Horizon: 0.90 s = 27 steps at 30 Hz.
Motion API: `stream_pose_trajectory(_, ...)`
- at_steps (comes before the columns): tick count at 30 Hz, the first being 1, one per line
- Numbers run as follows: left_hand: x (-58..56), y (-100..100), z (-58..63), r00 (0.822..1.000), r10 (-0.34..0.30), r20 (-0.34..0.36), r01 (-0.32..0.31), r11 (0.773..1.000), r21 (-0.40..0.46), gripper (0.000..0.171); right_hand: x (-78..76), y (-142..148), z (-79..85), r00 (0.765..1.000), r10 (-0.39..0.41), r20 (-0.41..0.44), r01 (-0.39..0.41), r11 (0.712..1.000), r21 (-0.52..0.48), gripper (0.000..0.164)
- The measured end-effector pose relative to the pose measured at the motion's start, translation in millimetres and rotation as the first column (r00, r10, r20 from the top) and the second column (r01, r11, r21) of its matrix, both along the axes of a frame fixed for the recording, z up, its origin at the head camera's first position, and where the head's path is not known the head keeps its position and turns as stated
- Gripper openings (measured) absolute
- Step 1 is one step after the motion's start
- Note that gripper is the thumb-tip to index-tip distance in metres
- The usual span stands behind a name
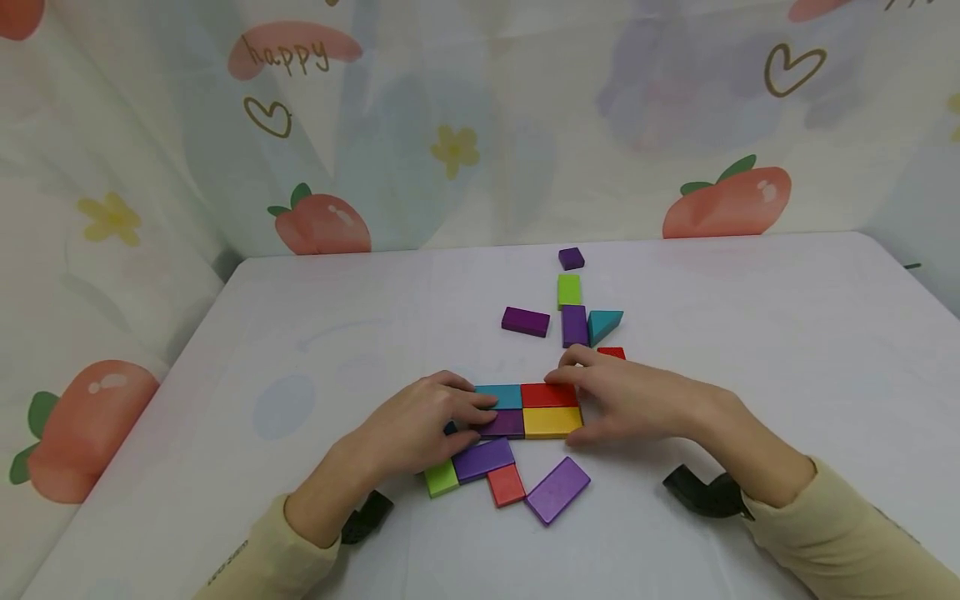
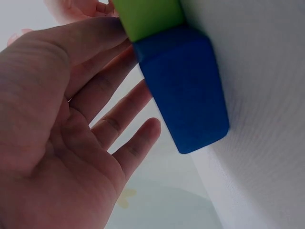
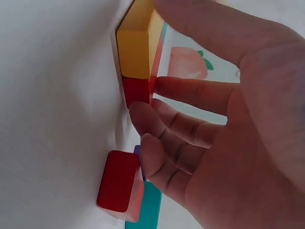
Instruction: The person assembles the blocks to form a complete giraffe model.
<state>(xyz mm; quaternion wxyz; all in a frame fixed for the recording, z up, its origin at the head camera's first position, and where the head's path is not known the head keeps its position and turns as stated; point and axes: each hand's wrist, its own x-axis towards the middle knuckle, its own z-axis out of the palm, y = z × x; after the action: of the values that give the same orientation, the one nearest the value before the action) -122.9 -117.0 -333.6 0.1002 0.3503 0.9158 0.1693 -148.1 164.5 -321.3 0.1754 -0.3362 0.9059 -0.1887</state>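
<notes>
White bench [image 1: 225, 433], mid-surface: rectangular teal block [image 1: 507, 395], red block [image 1: 547, 397], purple block [image 1: 510, 427] and yellow block [image 1: 551, 422] sit flush. Left hand [image 1: 420, 417] and right hand [image 1: 637, 398], fingers [image 3: 198, 93] relaxed, touch opposite ends, apparently to align edges.

White tbl [image 1: 750, 333]; pale cloth bkgd [image 1: 540, 100] behind & to L (fruit, flower, heart prints [image 1: 738, 204]).

Soft shadows under hands [image 1: 626, 398]; wrist views dimmer, slightly blurred.
</notes>
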Motion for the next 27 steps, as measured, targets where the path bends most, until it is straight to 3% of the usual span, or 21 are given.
stream_pose_trajectory(27, -4.5, -2.6, -0.7, 0.999, -0.019, -0.039, 0.019, 1.0, 0.003, 0.032, 0.3, -1.5, -2.3, 0.998, 0.038, -0.054, -0.039, 0.999, -0.028, 0.059)
